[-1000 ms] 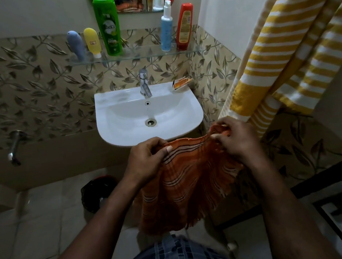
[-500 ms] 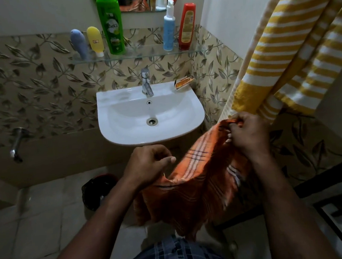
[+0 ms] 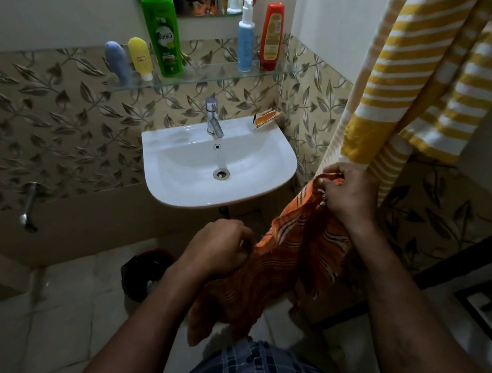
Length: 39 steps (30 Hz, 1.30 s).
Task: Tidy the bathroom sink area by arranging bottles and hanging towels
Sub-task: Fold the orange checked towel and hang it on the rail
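Your left hand [image 3: 220,247] and right hand [image 3: 348,191] both grip the orange towel [image 3: 278,272], held just below the sink [image 3: 180,191]. You're mid-hanging, I judge; next, lift it to hang, likely beside the yellow towel [image 3: 406,70].

The sink [image 3: 159,152] juts out at twelve o'clock from the hands, its bowl open up to the tap [image 3: 213,121]. At two o'clock the yellow striped towel [image 3: 425,89] hangs just beside the right hand [image 3: 348,196], closing that side. The orange towel [image 3: 289,265], gripped by both, fills the gap to the left hand [image 3: 217,253]. At nine o'clock a dark bin [image 3: 141,271] stands on open floor [image 3: 58,319].
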Tool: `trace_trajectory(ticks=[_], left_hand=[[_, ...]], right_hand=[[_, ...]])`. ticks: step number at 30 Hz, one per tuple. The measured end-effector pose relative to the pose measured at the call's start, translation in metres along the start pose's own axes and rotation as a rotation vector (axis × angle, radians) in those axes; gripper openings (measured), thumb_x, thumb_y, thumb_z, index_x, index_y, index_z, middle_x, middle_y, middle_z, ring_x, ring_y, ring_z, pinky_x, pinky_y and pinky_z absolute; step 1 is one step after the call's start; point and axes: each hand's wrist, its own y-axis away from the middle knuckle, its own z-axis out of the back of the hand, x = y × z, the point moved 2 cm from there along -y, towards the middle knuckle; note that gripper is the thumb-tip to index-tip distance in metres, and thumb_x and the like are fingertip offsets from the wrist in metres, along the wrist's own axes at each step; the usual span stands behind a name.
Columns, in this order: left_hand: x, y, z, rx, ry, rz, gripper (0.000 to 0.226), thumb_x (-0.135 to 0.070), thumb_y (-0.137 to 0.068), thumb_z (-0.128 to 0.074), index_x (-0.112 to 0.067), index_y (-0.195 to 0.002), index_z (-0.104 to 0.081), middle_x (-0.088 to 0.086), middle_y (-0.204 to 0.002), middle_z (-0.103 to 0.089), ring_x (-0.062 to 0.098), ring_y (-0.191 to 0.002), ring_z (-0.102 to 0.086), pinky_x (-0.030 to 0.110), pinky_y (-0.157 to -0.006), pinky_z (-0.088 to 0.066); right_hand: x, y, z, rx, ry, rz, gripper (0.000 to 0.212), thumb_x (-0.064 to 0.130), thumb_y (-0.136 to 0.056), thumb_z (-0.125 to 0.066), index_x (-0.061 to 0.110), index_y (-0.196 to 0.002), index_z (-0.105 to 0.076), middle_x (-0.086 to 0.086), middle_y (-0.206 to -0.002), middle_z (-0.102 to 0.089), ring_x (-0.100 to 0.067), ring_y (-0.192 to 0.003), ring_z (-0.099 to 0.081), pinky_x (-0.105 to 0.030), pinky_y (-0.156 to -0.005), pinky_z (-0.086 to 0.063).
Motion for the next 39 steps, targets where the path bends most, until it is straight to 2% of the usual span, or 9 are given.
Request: trace_trajectory(ticks=[6, 9, 13, 16, 22, 25, 28, 32, 39], left_hand=[[0.006, -0.005, 0.006, -0.323, 0.265, 0.078, 0.017, -0.042, -0.096, -0.068, -0.030, -0.107, -0.075, -0.007, -0.102, -0.072, 0.016, -0.097, -0.065, 0.037, -0.082, -0.052], [-0.003, -0.005, 0.006, -0.351, 0.390, -0.022, 0.018, -0.037, -0.092, -0.068, -0.032, -0.107, -0.076, -0.010, -0.098, -0.077, 0.009, -0.091, -0.069, 0.031, -0.077, -0.052], [-0.004, -0.003, 0.011, -0.391, 0.385, -0.050, 0.021, -0.042, -0.085, -0.071, -0.031, -0.103, -0.073, -0.015, -0.091, -0.070, 0.003, -0.082, -0.063, 0.028, -0.070, -0.048], [0.008, 0.000, 0.012, -0.341, 0.302, -0.014, 0.030, -0.042, -0.073, -0.067, -0.033, -0.101, -0.064, -0.015, -0.090, -0.066, 0.012, -0.085, -0.063, 0.031, -0.072, -0.049], [0.013, 0.001, 0.001, -0.463, 0.654, 0.113, 0.006, -0.028, -0.090, -0.080, -0.025, -0.089, -0.075, -0.011, -0.068, -0.068, 0.002, -0.062, -0.060, 0.028, -0.060, -0.047], [0.013, 0.003, -0.001, -0.531, 0.776, 0.157, 0.004, -0.028, -0.093, -0.077, -0.025, -0.090, -0.075, -0.003, -0.077, -0.073, 0.019, -0.070, -0.067, 0.036, -0.064, -0.052], [0.010, -0.001, 0.003, -0.538, 0.669, 0.154, 0.004, -0.027, -0.089, -0.079, -0.025, -0.093, -0.078, -0.007, -0.082, -0.075, 0.009, -0.076, -0.068, 0.033, -0.069, -0.054], [0.000, -0.003, 0.009, -0.483, 0.612, 0.054, 0.025, -0.044, -0.081, -0.072, -0.024, -0.093, -0.081, -0.008, -0.087, -0.076, 0.008, -0.085, -0.070, 0.036, -0.076, -0.056], [0.013, -0.003, 0.001, -0.261, 0.613, 0.194, 0.024, -0.011, -0.075, -0.082, -0.030, -0.085, -0.071, -0.010, -0.073, -0.070, 0.005, -0.066, -0.062, 0.034, -0.067, -0.053]], right_hand=[[0.019, 0.026, -0.017, 0.525, 0.111, 0.301, 0.062, 0.023, -0.081, -0.088, 0.030, -0.139, -0.066, 0.001, -0.129, -0.073, -0.016, -0.115, -0.069, -0.022, -0.096, -0.050], [0.033, 0.048, -0.033, 0.767, 0.057, 0.428, 0.061, 0.015, -0.081, -0.085, 0.031, -0.137, -0.067, 0.005, -0.126, -0.074, -0.008, -0.109, -0.069, -0.023, -0.092, -0.054], [0.037, 0.051, -0.042, 0.692, 0.110, 0.446, 0.021, 0.010, -0.085, -0.074, 0.018, -0.103, -0.081, -0.002, -0.090, -0.079, -0.012, -0.081, -0.070, -0.025, -0.070, -0.050], [0.029, 0.038, -0.034, 0.498, 0.075, 0.319, 0.020, 0.008, -0.082, -0.073, 0.024, -0.090, -0.082, 0.003, -0.083, -0.078, -0.009, -0.077, -0.071, -0.015, -0.066, -0.048], [0.015, 0.027, -0.026, 0.202, 0.022, 0.168, 0.017, 0.008, -0.083, -0.071, 0.019, -0.090, -0.081, -0.001, -0.083, -0.079, -0.020, -0.078, -0.073, -0.040, -0.074, -0.060], [0.017, 0.031, -0.028, 0.271, 0.033, 0.181, 0.026, 0.015, -0.082, -0.083, 0.021, -0.107, -0.079, 0.005, -0.090, -0.074, -0.015, -0.086, -0.071, -0.026, -0.075, -0.052], [0.031, 0.041, -0.026, 0.480, -0.009, 0.358, 0.056, 0.028, -0.079, -0.089, 0.035, -0.131, -0.069, 0.007, -0.110, -0.076, -0.007, -0.101, -0.069, -0.022, -0.088, -0.053], [0.047, 0.055, -0.036, 0.639, 0.025, 0.429, 0.033, 0.019, -0.081, -0.086, 0.026, -0.112, -0.080, 0.004, -0.099, -0.080, -0.007, -0.091, -0.074, -0.026, -0.081, -0.059], [0.041, 0.039, -0.016, 0.361, 0.005, 0.291, 0.009, 0.014, -0.082, -0.081, 0.021, -0.088, -0.081, 0.004, -0.083, -0.077, -0.009, -0.075, -0.069, -0.027, -0.074, -0.055]])
